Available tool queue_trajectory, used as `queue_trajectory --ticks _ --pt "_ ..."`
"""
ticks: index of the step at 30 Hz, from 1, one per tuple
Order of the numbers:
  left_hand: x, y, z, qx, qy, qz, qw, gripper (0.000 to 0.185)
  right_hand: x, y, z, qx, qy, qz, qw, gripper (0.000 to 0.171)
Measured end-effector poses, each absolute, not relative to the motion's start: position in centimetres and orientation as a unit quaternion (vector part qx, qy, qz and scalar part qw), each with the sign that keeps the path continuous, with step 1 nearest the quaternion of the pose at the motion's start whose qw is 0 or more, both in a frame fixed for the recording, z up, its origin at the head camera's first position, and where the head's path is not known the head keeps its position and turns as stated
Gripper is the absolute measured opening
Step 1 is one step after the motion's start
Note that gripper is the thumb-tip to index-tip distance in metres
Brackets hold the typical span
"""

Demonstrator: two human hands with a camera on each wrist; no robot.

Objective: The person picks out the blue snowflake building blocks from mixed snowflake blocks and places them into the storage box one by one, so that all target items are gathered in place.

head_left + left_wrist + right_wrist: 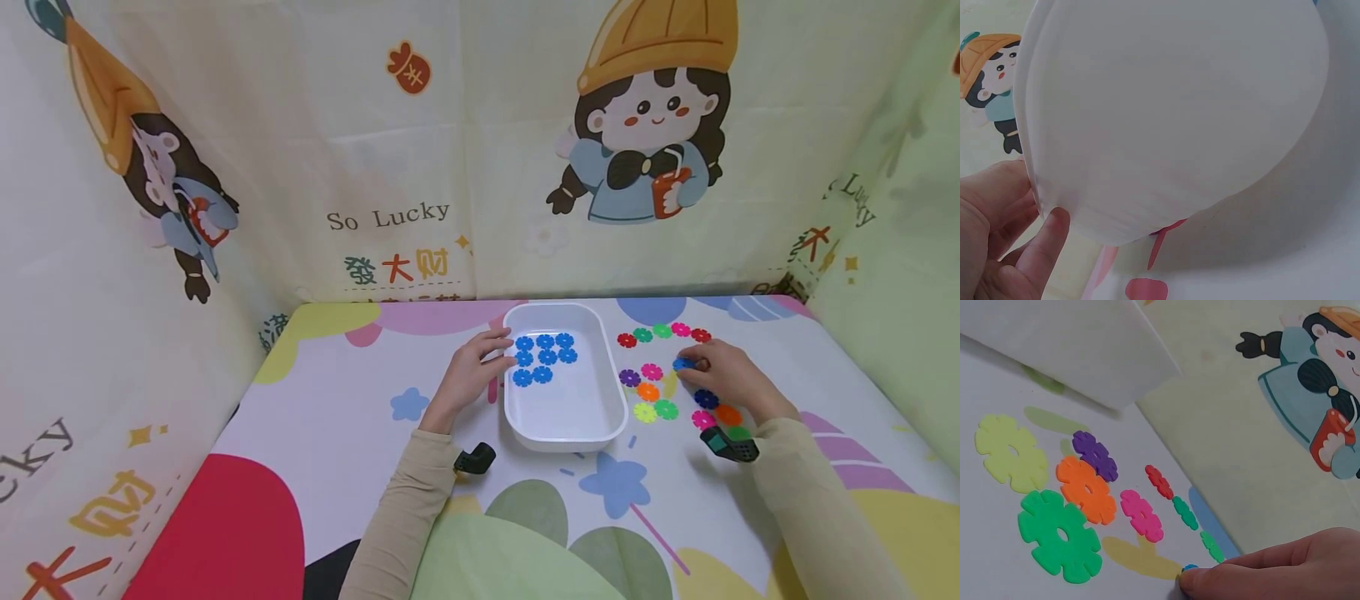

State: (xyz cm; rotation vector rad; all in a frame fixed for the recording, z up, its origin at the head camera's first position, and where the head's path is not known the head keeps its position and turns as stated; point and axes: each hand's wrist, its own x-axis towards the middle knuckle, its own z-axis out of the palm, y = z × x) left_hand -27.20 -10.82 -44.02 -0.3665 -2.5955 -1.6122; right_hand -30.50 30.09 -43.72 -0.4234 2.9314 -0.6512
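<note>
1. Cartoon-printed cloth walls stand around a counter (pixel 337 417) covered with a smooth, brightly patterned sheet of coloured blobs, stars and leaves.
2. Near the middle sits a white plastic tub (pixel 600 417), glossy, rectangular with rounded corners and a rolled rim. Eight blue snowflake discs (pixel 545 358) lie flat at its far left end, packed close together.
3. Left hand (pixel 471 372): its fingers are loosely extended and rest against the tub's left rim, near the blue discs inside. The left wrist view shows the thumb (pixel 1044 247) lying against the tub's smooth outer wall (pixel 1172 119); the grip is relaxed, not closed round anything.
4. Right hand (pixel 731 379): its fingertips pinch a blue snowflake disc (pixel 682 364) that lies on the counter to the right of the tub. In the right wrist view only a sliver of blue (pixel 1189 567) shows under the fingertip (pixel 1200 581).
5. Around that disc lie loose discs of flat, matte plastic, each round with a notched, petal-like edge and a centre hole: a far arc of red, green and pink ones (pixel 662 332), and nearer ones in purple (pixel 629 378), pink (pixel 652 372), orange (pixel 648 392), yellow (pixel 644 412) and green (pixel 666 409).
6. More discs, dark blue (pixel 706 399), orange (pixel 727 414) and pink (pixel 702 419), lie just beside the right wrist.
</note>
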Motion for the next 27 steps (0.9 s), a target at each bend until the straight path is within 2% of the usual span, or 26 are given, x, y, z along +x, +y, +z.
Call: queue_trajectory --ticks 17,27 --pt "-27.11 -10.91 -43.76 -0.116 -0.846 -0.52 0.03 0.038 -30.28 29.79 -43.36 -0.153 0.968 -0.194 0.041 0.04" --pt "-27.04 -10.92 -43.78 -0.12 -0.844 -0.522 0.032 0.037 -30.27 29.55 -42.74 -0.15 0.97 -0.186 0.037 0.044"
